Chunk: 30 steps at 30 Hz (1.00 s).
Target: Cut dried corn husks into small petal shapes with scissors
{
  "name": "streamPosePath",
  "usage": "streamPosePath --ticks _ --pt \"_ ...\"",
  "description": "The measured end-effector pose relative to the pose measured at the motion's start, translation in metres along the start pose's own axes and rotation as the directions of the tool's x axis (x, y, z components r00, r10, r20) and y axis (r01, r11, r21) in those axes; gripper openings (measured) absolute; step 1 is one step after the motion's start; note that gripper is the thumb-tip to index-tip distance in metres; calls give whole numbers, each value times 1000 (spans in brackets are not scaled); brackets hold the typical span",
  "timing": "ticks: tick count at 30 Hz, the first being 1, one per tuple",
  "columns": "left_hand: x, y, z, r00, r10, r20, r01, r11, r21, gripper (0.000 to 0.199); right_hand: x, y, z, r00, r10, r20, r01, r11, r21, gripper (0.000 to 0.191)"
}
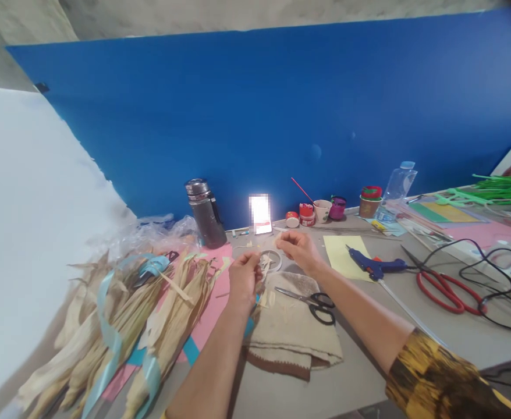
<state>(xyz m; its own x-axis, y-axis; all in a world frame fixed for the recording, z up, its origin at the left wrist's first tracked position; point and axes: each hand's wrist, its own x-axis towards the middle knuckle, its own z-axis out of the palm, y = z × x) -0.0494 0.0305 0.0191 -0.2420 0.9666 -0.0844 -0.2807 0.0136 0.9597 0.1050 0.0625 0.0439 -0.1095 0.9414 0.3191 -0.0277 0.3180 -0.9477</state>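
Both hands are raised over the middle of the table, a small distance apart. My left hand [245, 276] is closed in a pinch, with a thin pale strip by its fingers; what exactly it grips is too small to make out. My right hand [297, 249] pinches a small pale piece at its fingertips. Between and behind them lies a white ring [274, 261], perhaps a roll of tape. Below is a folded beige cloth [293, 340] with pale scraps on it and black-handled scissors [310, 299] lying across it.
Dried husks [163, 326] with blue ribbon cover the left side. Behind stand a dark flask [207, 218], a glowing screen [261, 214], paint jars [307, 215] and a plastic bottle [396, 189]. At right lie a blue glue gun [375, 265], red-handled scissors [445, 291] and black cables [500, 283].
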Motion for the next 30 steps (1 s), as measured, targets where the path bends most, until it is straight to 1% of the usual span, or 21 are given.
streamPosePath --ticks 2,5,7,9,11,12,13,14,16,17,18,19,20,22,26,28,30 --pt "-2 -2 0 998 -4 59 -5 987 158 25 4 2 -4 997 5 -71 -5 1000 5 24" --pt "-9 -4 3 984 -3 180 -66 924 376 19 9 5 -10 994 20 -111 -20 1000 7 25" --pt "-15 -3 4 969 3 246 -126 864 488 19 11 6 -13 996 34 -86 -34 999 -1 24" --pt "-18 -2 4 959 12 282 -180 796 579 23 11 8 -13 998 48 -38 -49 999 -23 23" --pt "-18 1 3 958 43 285 -223 735 640 25 12 11 -12 998 62 7 -61 996 -62 20" --pt "-18 2 3 960 77 268 -244 699 673 24 12 13 -12 998 67 21 -65 994 -86 18" --pt "-17 3 3 962 126 241 -264 640 721 22 12 16 -11 997 72 27 -68 991 -112 16" --pt "-15 3 3 960 186 211 -280 555 783 20 13 18 -11 997 74 26 -70 988 -137 15" --pt "-12 2 4 932 311 186 -287 322 902 19 14 22 -10 997 72 7 -69 981 -179 14" --pt "-10 1 5 914 356 197 -281 201 938 20 15 24 -10 998 70 -4 -69 978 -195 13" --pt "-7 -1 7 900 377 218 -274 102 956 22 16 25 -11 998 69 -14 -71 975 -209 13" --pt "-5 -3 8 895 376 240 -274 38 961 23 16 26 -11 997 70 -20 -73 973 -220 13" --pt "-2 -4 10 894 366 258 -276 -4 961 23 16 26 -12 997 73 -23 -77 971 -228 13" --pt "2 -8 13 899 339 276 -276 -50 960 21 16 26 -14 996 83 -25 -87 968 -235 12" --pt "4 -10 14 904 323 280 -275 -62 959 23 16 26 -16 994 109 -20 -111 973 -204 11" --pt "2 -8 14 887 367 280 -282 -48 958 24 16 26 -17 990 138 -13 -138 977 -161 11" --pt "0 -3 14 850 450 274 -304 -8 953 23 17 27 -18 983 181 -5 -181 978 -102 10"
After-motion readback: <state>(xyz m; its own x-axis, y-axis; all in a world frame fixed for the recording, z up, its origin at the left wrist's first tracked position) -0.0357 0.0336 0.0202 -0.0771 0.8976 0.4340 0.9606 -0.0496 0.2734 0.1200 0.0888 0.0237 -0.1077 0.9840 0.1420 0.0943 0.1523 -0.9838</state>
